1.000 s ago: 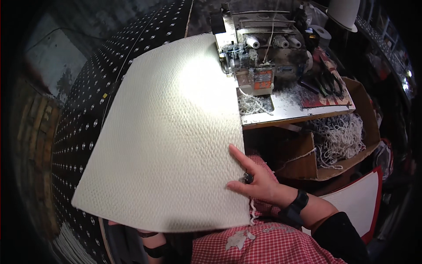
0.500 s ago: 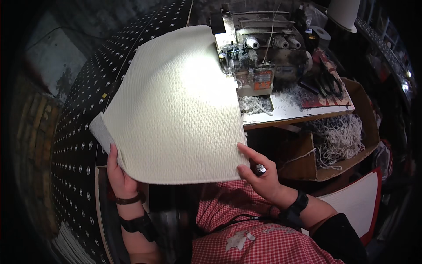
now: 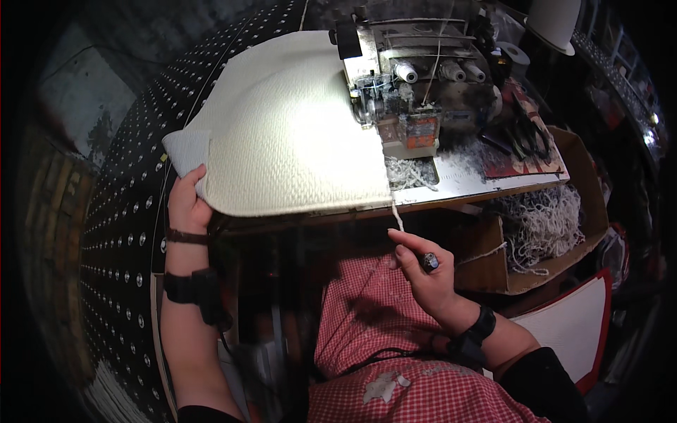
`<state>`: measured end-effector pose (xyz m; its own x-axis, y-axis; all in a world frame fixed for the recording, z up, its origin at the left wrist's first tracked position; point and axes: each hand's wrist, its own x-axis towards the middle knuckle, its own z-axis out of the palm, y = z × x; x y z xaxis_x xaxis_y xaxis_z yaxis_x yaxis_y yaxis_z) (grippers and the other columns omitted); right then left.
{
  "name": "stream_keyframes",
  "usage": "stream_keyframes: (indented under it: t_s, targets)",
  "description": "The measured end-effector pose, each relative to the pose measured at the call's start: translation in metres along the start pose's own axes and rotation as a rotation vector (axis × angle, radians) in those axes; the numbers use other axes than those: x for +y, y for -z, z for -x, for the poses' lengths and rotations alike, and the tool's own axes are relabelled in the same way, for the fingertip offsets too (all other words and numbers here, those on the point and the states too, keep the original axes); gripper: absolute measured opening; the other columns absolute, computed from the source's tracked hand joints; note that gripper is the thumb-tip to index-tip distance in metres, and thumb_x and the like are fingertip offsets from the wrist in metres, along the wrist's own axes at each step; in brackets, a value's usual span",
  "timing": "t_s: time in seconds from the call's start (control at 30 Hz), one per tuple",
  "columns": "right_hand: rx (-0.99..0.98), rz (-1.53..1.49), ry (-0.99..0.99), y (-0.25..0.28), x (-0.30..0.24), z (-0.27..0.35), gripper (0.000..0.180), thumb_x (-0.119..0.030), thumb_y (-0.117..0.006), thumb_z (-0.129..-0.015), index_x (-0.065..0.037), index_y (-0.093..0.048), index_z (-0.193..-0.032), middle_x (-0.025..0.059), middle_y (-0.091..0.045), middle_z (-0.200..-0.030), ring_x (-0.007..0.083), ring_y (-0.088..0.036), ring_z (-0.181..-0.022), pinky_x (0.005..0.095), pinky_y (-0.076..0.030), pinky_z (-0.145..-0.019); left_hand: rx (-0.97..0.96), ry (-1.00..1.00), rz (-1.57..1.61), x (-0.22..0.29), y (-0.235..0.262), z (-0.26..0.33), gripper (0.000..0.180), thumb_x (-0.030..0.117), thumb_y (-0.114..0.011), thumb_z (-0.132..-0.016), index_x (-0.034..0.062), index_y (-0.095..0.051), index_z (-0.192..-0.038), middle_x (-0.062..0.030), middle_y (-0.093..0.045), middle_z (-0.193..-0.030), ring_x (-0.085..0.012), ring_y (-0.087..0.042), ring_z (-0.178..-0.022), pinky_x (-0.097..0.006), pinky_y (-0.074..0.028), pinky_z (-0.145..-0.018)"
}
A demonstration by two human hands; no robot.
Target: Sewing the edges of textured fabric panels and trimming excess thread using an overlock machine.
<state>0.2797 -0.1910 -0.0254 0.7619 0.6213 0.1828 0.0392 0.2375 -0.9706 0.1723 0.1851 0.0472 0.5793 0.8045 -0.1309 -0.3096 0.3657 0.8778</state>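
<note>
A cream woven mat (image 3: 282, 151) with a rounded near-left corner lies across the table, its right edge at the overlock sewing machine (image 3: 416, 77). My left hand (image 3: 187, 201) grips its left edge, where a folded-over flap shows a grey-white underside. From the mat's near right corner a short white yarn tail (image 3: 397, 215) hangs down to the fingertips of my right hand (image 3: 430, 278). Those fingers are curled around a small dark tool with a shiny metal end (image 3: 429, 262); its kind is mostly hidden in the palm. Whether the fingertips also pinch the yarn, I cannot tell.
White yarn scraps lie by the machine on the white tabletop (image 3: 462, 180). Black-handled scissors (image 3: 536, 137) rest at its right. Below stands a cardboard box (image 3: 536, 278) heaped with yarn waste (image 3: 546, 225). A black studded surface (image 3: 127, 211) runs along the left.
The mat has moved away from me along the machine, and my left hand has gone forward with it. My right hand has left the mat's edge, and a yarn tail now shows at the corner.
</note>
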Motion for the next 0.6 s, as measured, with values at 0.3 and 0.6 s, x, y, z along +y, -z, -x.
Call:
stream_keyframes:
  t_s: [0.3,0.6]
  targets:
    - [0.010,-0.016,-0.114,0.004,0.001,-0.004,0.026,-0.003,-0.050,-0.087,-0.001,-0.057,-0.112,0.0016,-0.058,-0.077,0.0062,-0.055,-0.070,0.0196,-0.046,-0.066,0.093,0.028,-0.020,0.007,-0.024,-0.085,0.051,-0.008,-0.050,-0.078,-0.0164,-0.027,-0.123,-0.0246,-0.042,-0.121,-0.0372,-0.048,-0.107,-0.044,-0.045,-0.090]
    - [0.036,0.001,-0.179,0.010,0.015,-0.009,0.025,-0.002,-0.051,-0.086,0.000,-0.058,-0.110,0.0018,-0.058,-0.075,0.0058,-0.053,-0.069,0.0195,-0.046,-0.064,0.129,-0.028,-0.044,0.006,-0.060,-0.129,0.050,-0.006,-0.049,-0.081,-0.0157,-0.026,-0.124,-0.0253,-0.042,-0.121,-0.0358,-0.049,-0.108,-0.041,-0.041,-0.095]
